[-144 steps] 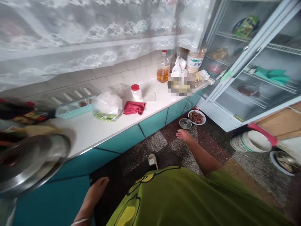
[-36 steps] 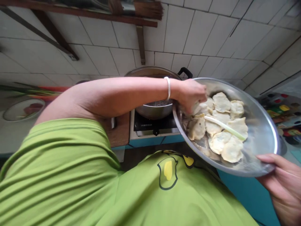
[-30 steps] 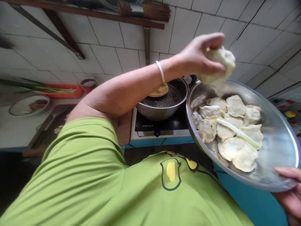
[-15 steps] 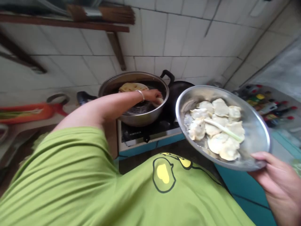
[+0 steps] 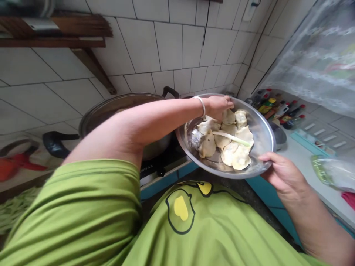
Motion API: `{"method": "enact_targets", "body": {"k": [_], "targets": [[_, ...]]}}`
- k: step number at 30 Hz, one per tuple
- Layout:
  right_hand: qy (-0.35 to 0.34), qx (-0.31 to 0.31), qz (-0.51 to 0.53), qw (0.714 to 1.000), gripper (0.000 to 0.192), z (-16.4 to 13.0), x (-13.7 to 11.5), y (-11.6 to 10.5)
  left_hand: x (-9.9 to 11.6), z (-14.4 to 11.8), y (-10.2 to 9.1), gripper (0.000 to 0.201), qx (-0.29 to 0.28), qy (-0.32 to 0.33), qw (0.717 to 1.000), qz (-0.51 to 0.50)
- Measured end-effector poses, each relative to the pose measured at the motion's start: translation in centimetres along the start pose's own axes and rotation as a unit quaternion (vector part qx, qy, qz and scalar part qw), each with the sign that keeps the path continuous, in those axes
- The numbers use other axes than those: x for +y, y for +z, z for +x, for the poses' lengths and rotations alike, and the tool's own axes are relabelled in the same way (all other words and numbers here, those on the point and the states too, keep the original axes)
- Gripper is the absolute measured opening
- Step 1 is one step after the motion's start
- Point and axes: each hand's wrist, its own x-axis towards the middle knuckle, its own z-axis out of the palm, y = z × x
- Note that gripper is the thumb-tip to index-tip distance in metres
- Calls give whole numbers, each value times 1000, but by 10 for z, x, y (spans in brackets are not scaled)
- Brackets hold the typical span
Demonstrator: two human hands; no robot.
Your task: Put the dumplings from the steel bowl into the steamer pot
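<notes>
My right hand (image 5: 280, 173) grips the near right rim of a wide metal bowl (image 5: 262, 142), thumb on the inside. Several pale filled dumplings (image 5: 235, 156) lie in the bowl, with a piece of scallion (image 5: 231, 138) across them. My left hand (image 5: 220, 105), wearing a bracelet (image 5: 200, 105), reaches over the bowl's far side. Its fingers are bent down around a dumpling (image 5: 229, 117) near the back; the thumb is hidden. Behind my left forearm, a large steel pot (image 5: 91, 118) stands on the stove, its contents mostly covered by the arm.
The pot's black handles (image 5: 58, 142) stick out on either side. Several sauce bottles (image 5: 288, 114) stand in the right corner by a curtain. A wooden shelf (image 5: 52, 42) with a brush juts from the tiled wall. Shredded greens (image 5: 19, 208) lie at lower left.
My left hand has come out of the pot and moved right into the bowl. The bowl, in my right hand, has shifted left in view. The view has turned rightward.
</notes>
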Motion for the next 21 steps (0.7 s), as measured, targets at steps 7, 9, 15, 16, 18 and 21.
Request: {"method": "enact_targets", "body": {"k": [7,9,15,16,18,21], "targets": [[39,35,-2,999,37,-4,1,5,-9,22,11,72,-12,0,1000,22],[40,40,-11,998,37,-6,-1,5,-6,14,8,62,-10,-6,1000,-20],[33,47,-25,998,45,-12,-6,16,-23,-18,-7,48,60,-56,985,-152],[39,47,-25,998,45,-13,-6,18,-28,-23,-11,48,73,-62,980,-174],[51,46,-26,997,43,-13,-6,21,-38,-32,-20,50,90,-65,969,-220],[59,49,-36,996,41,-12,-4,19,-52,-56,-40,53,99,-75,951,-282]]}}
